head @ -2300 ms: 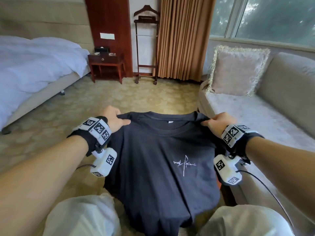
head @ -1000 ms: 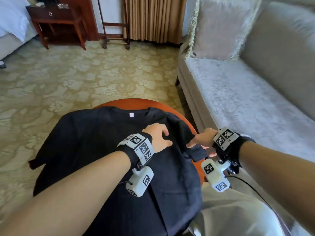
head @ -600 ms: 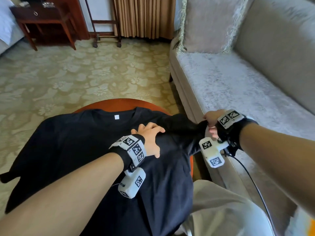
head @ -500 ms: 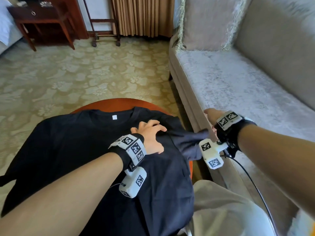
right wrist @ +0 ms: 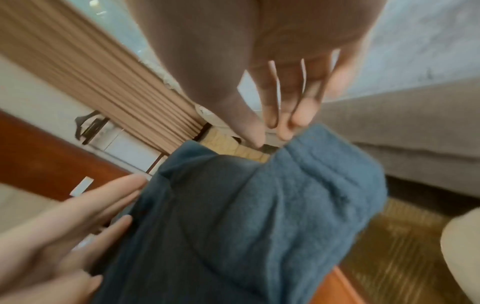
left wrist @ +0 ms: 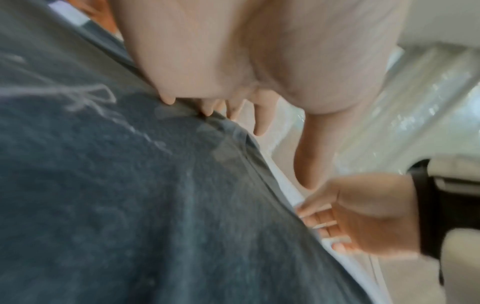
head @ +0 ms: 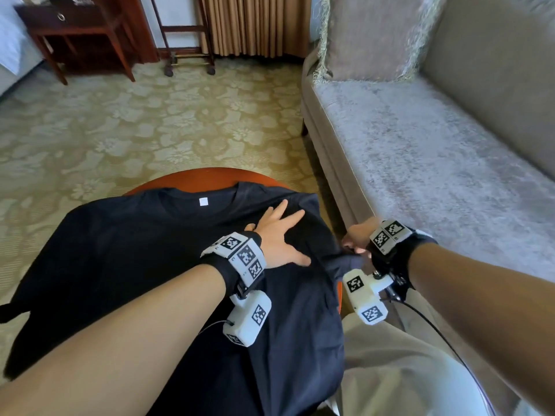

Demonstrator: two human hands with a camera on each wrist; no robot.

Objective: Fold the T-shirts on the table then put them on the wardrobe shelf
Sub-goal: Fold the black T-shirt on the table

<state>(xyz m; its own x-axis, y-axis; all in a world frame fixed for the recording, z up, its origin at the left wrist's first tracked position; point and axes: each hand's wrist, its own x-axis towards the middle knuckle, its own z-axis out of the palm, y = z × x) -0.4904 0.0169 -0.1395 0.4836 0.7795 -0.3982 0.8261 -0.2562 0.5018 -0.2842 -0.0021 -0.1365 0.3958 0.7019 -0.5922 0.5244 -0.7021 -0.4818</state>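
Left hand (head: 277, 235): fingers spread flat, pressing the dark navy cotton T-shirt (head: 135, 265) near its right shoulder. Right hand (head: 356, 237): pinching the right sleeve hem beyond the round red-brown wooden table (head: 207, 177) edge. Shirt: spread over the tabletop, edges overhanging. Grey upholstered sofa (head: 420, 163) close alongside; patterned beige carpet (head: 150, 121) open ahead.

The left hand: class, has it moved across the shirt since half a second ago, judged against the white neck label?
No. The left hand stays spread flat on the T-shirt, lower right of the white neck label, as before.
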